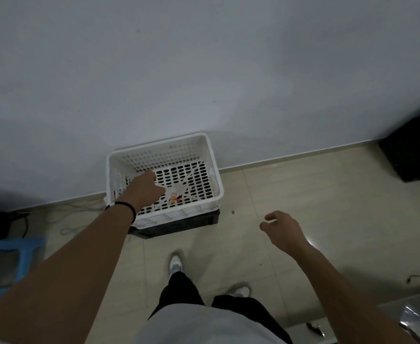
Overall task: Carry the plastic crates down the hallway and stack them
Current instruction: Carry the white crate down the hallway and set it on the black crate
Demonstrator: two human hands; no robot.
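- White crate [214,175]: it sits nested on top of a black crate [179,225], against the foot of the grey wall [204,70]; only the black one's lower band shows beneath it.
- Left hand [143,188]: the arm runs out straight from the lower left, and the hand reaches down inside the white crate, near its left wall, knuckles up. A dark band [129,207] circles the wrist.
- Right hand [282,229]: it hangs in the air to the right of the white crate, well apart from it, wrist bent and palm down.
- Count: two crates in this stack, one white and one black; another dark crate-like box [412,155] stands far to the right of the white crate by the wall.
- Grip: the left fingers curl at a crumpled clear wrapper [176,192] on the white crate's floor; they seem to pinch it, though blur hides the contact. The right fingers are loosely curled, half open, touching nothing.
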